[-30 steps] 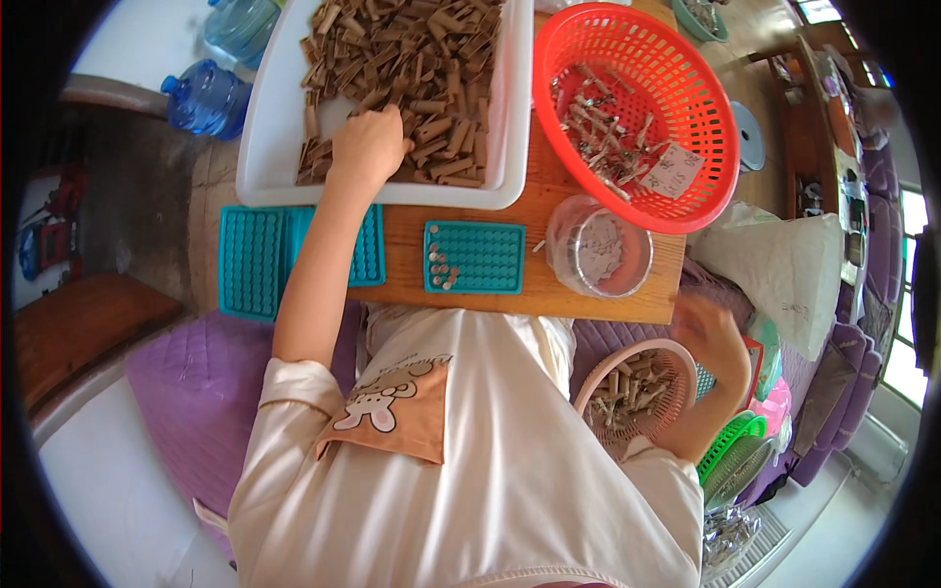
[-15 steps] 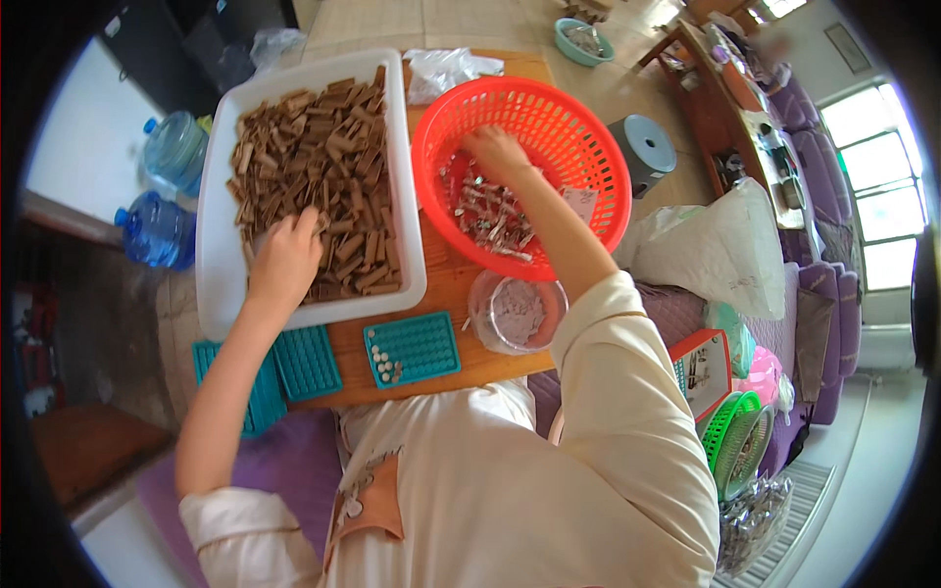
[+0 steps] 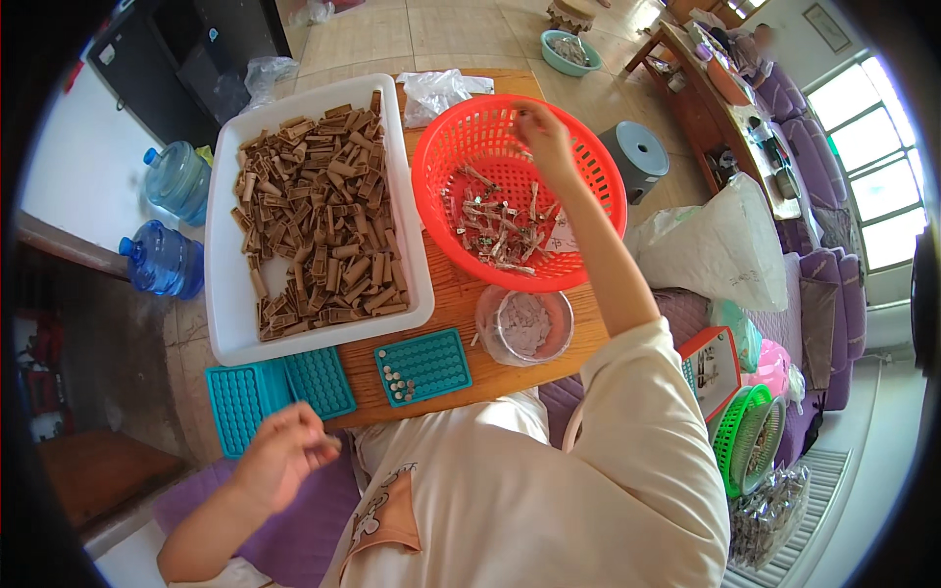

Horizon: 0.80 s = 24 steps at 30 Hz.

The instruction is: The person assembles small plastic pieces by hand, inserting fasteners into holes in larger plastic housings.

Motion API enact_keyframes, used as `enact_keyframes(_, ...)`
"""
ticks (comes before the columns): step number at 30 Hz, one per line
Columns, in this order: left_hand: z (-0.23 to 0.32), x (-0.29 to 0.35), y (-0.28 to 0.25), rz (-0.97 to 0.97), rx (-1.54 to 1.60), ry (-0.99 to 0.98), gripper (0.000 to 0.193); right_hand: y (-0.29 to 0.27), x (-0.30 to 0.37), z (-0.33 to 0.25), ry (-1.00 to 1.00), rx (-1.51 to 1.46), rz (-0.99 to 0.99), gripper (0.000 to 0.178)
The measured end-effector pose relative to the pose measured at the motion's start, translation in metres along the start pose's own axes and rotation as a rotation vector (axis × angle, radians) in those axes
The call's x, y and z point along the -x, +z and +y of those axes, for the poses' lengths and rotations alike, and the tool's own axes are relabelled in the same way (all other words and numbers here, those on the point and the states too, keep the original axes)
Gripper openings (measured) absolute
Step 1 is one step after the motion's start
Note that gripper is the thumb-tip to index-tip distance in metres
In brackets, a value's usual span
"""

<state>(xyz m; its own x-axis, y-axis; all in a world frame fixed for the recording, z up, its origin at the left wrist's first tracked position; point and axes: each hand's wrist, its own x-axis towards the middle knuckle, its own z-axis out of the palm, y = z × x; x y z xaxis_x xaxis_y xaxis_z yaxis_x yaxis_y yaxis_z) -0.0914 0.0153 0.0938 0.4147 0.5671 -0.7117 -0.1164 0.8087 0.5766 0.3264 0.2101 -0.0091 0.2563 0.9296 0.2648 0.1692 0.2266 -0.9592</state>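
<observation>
My left hand (image 3: 284,458) is over my lap near the table's front edge. Its fingertips are pinched together on something small and tan that I cannot make out. Above the far part of a red plastic basket (image 3: 616,201) is my right hand (image 3: 545,139), fingers curled; what they hold, if anything, is hidden. Small silvery packaged pieces (image 3: 495,223) lie in the basket. Left of it, a white tray (image 3: 223,225) holds many short brown curved pieces (image 3: 333,196). A teal grid tray (image 3: 436,360) in front carries several small round pale pieces (image 3: 394,378).
More teal trays (image 3: 231,402) overlap the table's front left corner. A clear tub (image 3: 564,333) of greyish flakes stands before the basket. Blue water jugs (image 3: 165,257) are at left. To the right are a grey cylinder bin (image 3: 637,157), a white sack (image 3: 720,245) and green baskets (image 3: 737,436).
My left hand has left the brown pieces and drawn back toward my lap, pinched. My right hand has risen from the silvery pieces toward the basket's far rim.
</observation>
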Motion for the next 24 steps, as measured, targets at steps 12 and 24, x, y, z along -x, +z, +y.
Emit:
enact_keyframes(12,-0.034,0.020,-0.026,-0.116,-0.101,0.195,0.017,0.082,0.203,-0.135,-0.347,0.555,-0.193,0.025)
enact_keyframes(24,-0.027,0.024,-0.037,-0.037,0.099,0.185,0.018,0.196,0.276,-0.148,-0.534,0.195,-0.385,0.023)
